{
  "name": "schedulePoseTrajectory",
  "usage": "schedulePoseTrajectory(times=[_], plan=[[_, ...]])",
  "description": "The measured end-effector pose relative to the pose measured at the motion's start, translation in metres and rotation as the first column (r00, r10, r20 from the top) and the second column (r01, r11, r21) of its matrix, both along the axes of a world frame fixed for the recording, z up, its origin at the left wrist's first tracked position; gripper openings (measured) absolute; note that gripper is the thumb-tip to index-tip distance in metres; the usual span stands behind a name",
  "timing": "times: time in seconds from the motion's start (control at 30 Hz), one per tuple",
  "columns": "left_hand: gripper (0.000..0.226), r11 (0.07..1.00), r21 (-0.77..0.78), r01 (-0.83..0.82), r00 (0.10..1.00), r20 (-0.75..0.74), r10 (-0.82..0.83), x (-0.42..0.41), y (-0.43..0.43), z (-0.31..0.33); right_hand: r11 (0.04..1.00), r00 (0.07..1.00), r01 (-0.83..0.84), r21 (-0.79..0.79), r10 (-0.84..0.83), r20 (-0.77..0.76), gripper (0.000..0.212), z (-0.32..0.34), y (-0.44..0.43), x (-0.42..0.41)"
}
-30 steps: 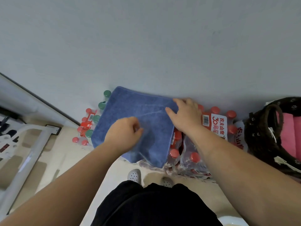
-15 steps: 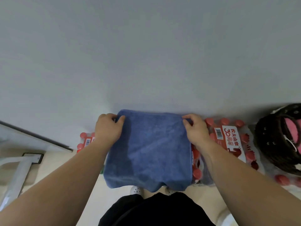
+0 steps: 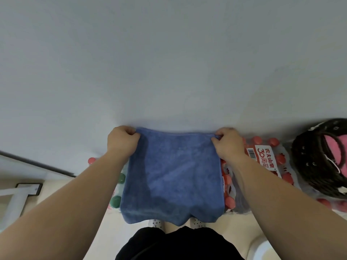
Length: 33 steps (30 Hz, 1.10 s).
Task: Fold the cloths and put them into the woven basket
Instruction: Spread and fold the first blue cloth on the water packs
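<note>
A blue cloth [image 3: 173, 177] hangs in front of me, held up by its two top corners against a pale wall. My left hand [image 3: 122, 140] pinches the top left corner and my right hand [image 3: 228, 144] pinches the top right corner. The cloth's lower edge sags over my feet. At the right edge stands the dark woven basket [image 3: 311, 166] with a handle, and a pink cloth [image 3: 336, 147] lies inside it.
Shrink-wrapped packs of water bottles with red caps [image 3: 262, 160] sit on the floor against the wall, behind the cloth and beside the basket. Green-capped bottles [image 3: 116, 200] show at the cloth's left. A white frame [image 3: 13, 201] stands at the far left.
The cloth lay on the bottle packs with both hands on top of it. Both hands have since gripped its top corners and raised it, spread flat, toward the wall.
</note>
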<state>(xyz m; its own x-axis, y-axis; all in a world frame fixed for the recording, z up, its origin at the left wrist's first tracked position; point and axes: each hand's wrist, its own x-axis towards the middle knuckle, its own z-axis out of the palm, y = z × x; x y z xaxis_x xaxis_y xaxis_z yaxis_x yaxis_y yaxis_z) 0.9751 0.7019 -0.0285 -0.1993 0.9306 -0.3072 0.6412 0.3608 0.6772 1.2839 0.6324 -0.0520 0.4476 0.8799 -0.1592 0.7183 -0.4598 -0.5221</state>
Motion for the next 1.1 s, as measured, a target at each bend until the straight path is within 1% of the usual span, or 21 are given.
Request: schedulePoseTrajectory(times=[0.03, 0.1, 0.17, 0.23, 0.3, 0.33, 0.4, 0.47, 0.53, 0.6, 0.63, 0.67, 0.7, 0.73, 0.8, 0.83, 0.87, 0.9, 0.97, 1.0, 1.1], plan=[[0.009, 1.000, 0.013, -0.019, 0.998, 0.059, 0.018, -0.001, -0.002, 0.002, 1.000, 1.000, 0.009, 0.026, -0.008, -0.007, 0.002, 0.001, -0.002, -0.001], [0.004, 0.999, 0.034, -0.032, 0.987, 0.156, 0.026, -0.004, -0.005, 0.008, 0.998, 0.998, 0.019, 0.065, -0.015, -0.067, 0.008, 0.007, -0.006, -0.002], [0.009, 0.999, 0.045, -0.020, 0.975, 0.221, 0.010, -0.008, -0.006, 0.014, 0.994, 0.993, 0.008, 0.105, 0.005, -0.116, 0.010, 0.014, -0.008, 0.000], [0.017, 0.999, 0.035, 0.015, 0.972, 0.235, -0.022, -0.012, -0.007, 0.024, 0.993, 0.991, -0.009, 0.116, 0.024, -0.130, 0.011, 0.021, -0.007, 0.007], [0.023, 0.997, 0.015, 0.079, 0.976, 0.203, -0.080, -0.016, -0.006, 0.033, 0.995, 0.986, 0.007, 0.104, 0.010, -0.166, 0.010, 0.028, -0.004, 0.013], [0.022, 0.991, -0.011, 0.134, 0.978, 0.162, -0.131, -0.017, -0.006, 0.039, 0.996, 0.985, 0.013, 0.091, 0.003, -0.174, 0.005, 0.031, -0.003, 0.014], [0.018, 0.965, -0.091, 0.248, 0.966, 0.095, -0.239, -0.019, -0.006, 0.048, 0.998, 0.984, 0.003, 0.062, 0.008, -0.176, 0.005, 0.036, -0.004, 0.016], [0.018, 0.950, -0.124, 0.287, 0.957, 0.078, -0.279, -0.021, -0.007, 0.059, 1.000, 0.980, -0.001, 0.018, 0.005, -0.197, 0.009, 0.041, -0.008, 0.014], [0.023, 0.946, -0.113, 0.303, 0.952, 0.074, -0.296, -0.022, -0.008, 0.071, 1.000, 0.956, 0.022, -0.011, -0.024, -0.291, 0.008, 0.046, -0.011, 0.013], [0.033, 0.919, -0.124, 0.373, 0.928, 0.055, -0.369, -0.023, -0.010, 0.081, 0.996, 0.892, 0.060, -0.059, -0.080, -0.444, 0.008, 0.053, -0.013, 0.011], [0.034, 0.899, -0.133, 0.416, 0.909, 0.035, -0.416, -0.025, -0.011, 0.086, 0.994, 0.853, 0.070, -0.088, -0.105, -0.511, 0.010, 0.058, -0.014, 0.011], [0.031, 0.884, -0.128, 0.449, 0.892, 0.013, -0.452, -0.025, -0.013, 0.090, 0.992, 0.828, 0.070, -0.100, -0.114, -0.548, 0.011, 0.064, -0.015, 0.010], [0.026, 0.876, -0.111, 0.468, 0.881, -0.015, -0.473, -0.027, -0.015, 0.093, 0.994, 0.819, 0.070, -0.080, -0.103, -0.564, 0.013, 0.069, -0.017, 0.010], [0.020, 0.875, -0.081, 0.476, 0.875, -0.051, -0.481, -0.027, -0.017, 0.096, 0.998, 0.840, 0.057, -0.022, -0.060, -0.539, 0.017, 0.073, -0.018, 0.011], [0.011, 0.879, -0.003, 0.476, 0.872, -0.127, -0.472, -0.029, -0.022, 0.102, 0.991, 0.930, -0.030, 0.129, 0.075, -0.361, 0.022, 0.078, -0.019, 0.014], [0.010, 0.879, 0.035, 0.476, 0.870, -0.165, -0.464, -0.030, -0.024, 0.105, 0.982, 0.952, -0.076, 0.176, 0.124, -0.281, 0.021, 0.080, -0.021, 0.015], [0.011, 0.876, 0.067, 0.477, 0.866, -0.203, -0.457, -0.032, -0.025, 0.108, 0.974, 0.954, -0.108, 0.201, 0.159, -0.254, 0.017, 0.082, -0.022, 0.017], [0.014, 0.873, 0.093, 0.479, 0.863, -0.230, -0.449, -0.033, -0.027, 0.110, 0.965, 0.942, -0.135, 0.225, 0.196, -0.274, 0.014, 0.085, -0.025, 0.019], [0.018, 0.875, 0.127, 0.467, 0.874, -0.214, -0.436, -0.036, -0.030, 0.114, 0.945, 0.899, -0.198, 0.260, 0.281, -0.336, 0.027, 0.092, -0.031, 0.020], [0.019, 0.881, 0.138, 0.452, 0.887, -0.176, -0.427, -0.037, -0.031, 0.116, 0.931, 0.888, -0.251, 0.267, 0.331, -0.320, 0.029, 0.095, -0.033, 0.020], [0.020, 0.895, 0.157, 0.418, 0.908, -0.091, -0.408, -0.039, -0.031, 0.120, 0.900, 0.897, -0.377, 0.217, 0.413, -0.155, 0.027, 0.101, -0.034, 0.021]])
